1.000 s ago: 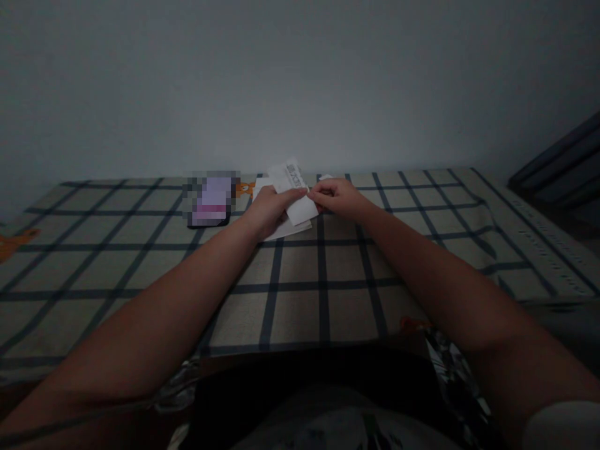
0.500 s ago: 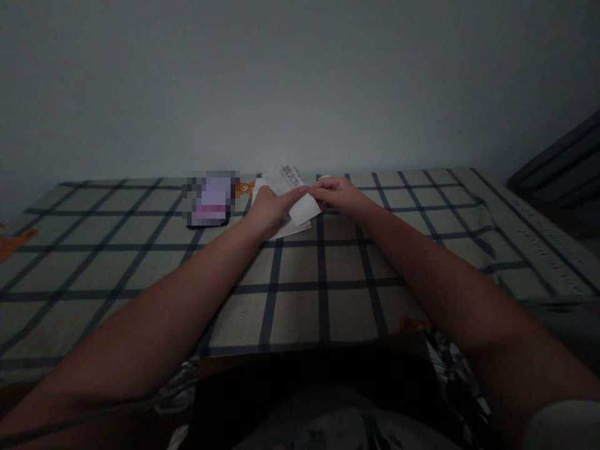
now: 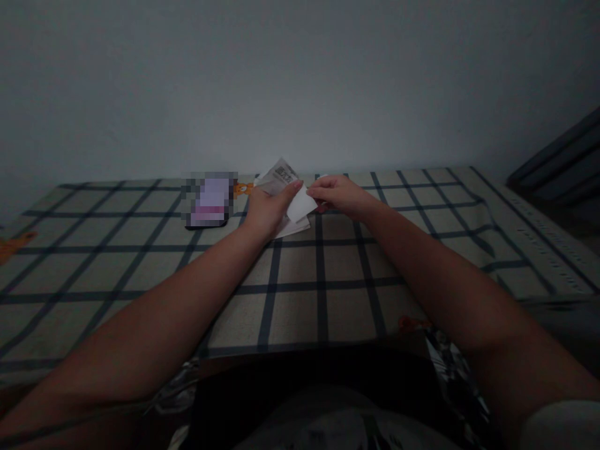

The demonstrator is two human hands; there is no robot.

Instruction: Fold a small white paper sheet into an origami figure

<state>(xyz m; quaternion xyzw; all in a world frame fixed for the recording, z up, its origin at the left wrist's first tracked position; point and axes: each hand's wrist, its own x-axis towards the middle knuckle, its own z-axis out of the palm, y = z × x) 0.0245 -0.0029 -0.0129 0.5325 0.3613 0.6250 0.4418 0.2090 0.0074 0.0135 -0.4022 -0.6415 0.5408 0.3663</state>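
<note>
Left fingers (image 3: pixel 287 192) clasping paper (image 3: pixel 300 207), right fingers (image 3: pixel 324 191) pinching edge

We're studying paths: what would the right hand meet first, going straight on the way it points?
Most likely the white paper: the right hand seems to touch its edge, though depth is unclear.

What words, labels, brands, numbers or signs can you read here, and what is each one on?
None can be read with certainty.
Paper in the left hand: dark printed characters, too small and blurred.
Tablecloth, right border: pale lettering, too blurred.
Phone: screen pixelated, nothing legible.
</note>
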